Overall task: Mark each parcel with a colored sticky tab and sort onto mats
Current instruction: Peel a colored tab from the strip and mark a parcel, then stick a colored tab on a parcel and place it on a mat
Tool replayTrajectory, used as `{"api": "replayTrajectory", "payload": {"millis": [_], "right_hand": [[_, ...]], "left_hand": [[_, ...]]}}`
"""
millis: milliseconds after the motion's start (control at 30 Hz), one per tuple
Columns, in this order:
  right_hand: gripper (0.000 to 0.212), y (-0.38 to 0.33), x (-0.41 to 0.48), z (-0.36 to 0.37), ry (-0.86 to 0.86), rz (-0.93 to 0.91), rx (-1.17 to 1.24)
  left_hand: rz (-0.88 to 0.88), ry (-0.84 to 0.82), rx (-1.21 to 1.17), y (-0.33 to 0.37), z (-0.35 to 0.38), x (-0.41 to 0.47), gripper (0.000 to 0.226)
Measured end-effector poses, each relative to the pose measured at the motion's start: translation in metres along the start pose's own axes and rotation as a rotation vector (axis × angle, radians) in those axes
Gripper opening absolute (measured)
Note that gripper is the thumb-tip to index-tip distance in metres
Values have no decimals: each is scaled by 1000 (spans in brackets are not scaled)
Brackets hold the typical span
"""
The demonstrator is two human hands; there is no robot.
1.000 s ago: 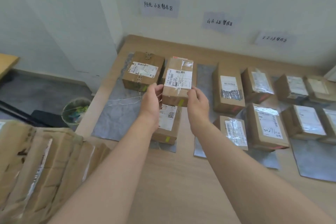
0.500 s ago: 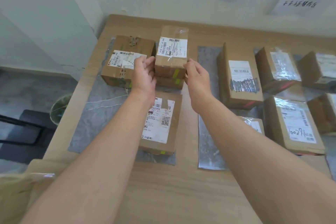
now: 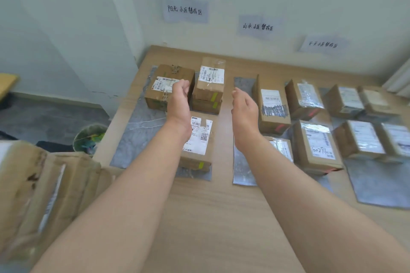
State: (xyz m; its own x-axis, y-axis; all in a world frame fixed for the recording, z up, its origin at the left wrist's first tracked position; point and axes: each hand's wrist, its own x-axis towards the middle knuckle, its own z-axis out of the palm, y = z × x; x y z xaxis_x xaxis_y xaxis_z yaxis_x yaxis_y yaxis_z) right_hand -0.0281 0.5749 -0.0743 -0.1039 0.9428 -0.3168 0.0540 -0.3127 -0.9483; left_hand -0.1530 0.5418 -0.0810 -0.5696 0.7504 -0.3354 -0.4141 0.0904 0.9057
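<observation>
A small cardboard parcel (image 3: 210, 80) with a yellow-green tab lies stacked on another tabbed parcel (image 3: 206, 106) at the back of the left grey mat (image 3: 137, 131). On the same mat sit a larger parcel (image 3: 165, 82) at the back left and a flat parcel (image 3: 198, 150) in front. My left hand (image 3: 178, 99) and my right hand (image 3: 244, 106) hover on either side of the stack, apart from it, fingers relaxed, holding nothing.
The middle mat (image 3: 240, 168) carries parcels with red tabs (image 3: 274, 106). Several more parcels (image 3: 363, 137) lie on the right mat (image 3: 377, 184). Paper signs (image 3: 185, 10) hang on the wall. A large torn box (image 3: 42, 195) sits at the left, a waste bin (image 3: 89, 139) beyond the table edge.
Both hands have let go of the small parcel, now resting on the other tabbed parcel, and have drawn back and apart. The view has tilted upward.
</observation>
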Motion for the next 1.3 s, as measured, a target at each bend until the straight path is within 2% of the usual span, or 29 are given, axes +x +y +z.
{"api": "replayTrajectory", "payload": {"millis": [100,267,400,500,633,900,1300], "right_hand": [[20,-17,-46,-7,12,-72,19],[36,-33,-123,-25,31,-123,28],[31,-48,-183,-41,18,-131,55],[26,-55,-226,-52,-5,-176,76],[36,-51,-281,-78,-70,-200,69],[32,-38,-390,-116,-169,-222,41],[24,-27,-467,-70,-271,-275,46]], "left_hand": [[37,-70,33,16,-1,-45,57],[58,-159,52,37,-12,-120,80],[79,-231,123,53,-21,-182,80],[97,-270,182,62,-29,-233,63],[130,-240,181,57,-43,-296,62],[201,-150,167,55,-82,-425,58],[268,-75,153,81,-173,-487,55]]}}
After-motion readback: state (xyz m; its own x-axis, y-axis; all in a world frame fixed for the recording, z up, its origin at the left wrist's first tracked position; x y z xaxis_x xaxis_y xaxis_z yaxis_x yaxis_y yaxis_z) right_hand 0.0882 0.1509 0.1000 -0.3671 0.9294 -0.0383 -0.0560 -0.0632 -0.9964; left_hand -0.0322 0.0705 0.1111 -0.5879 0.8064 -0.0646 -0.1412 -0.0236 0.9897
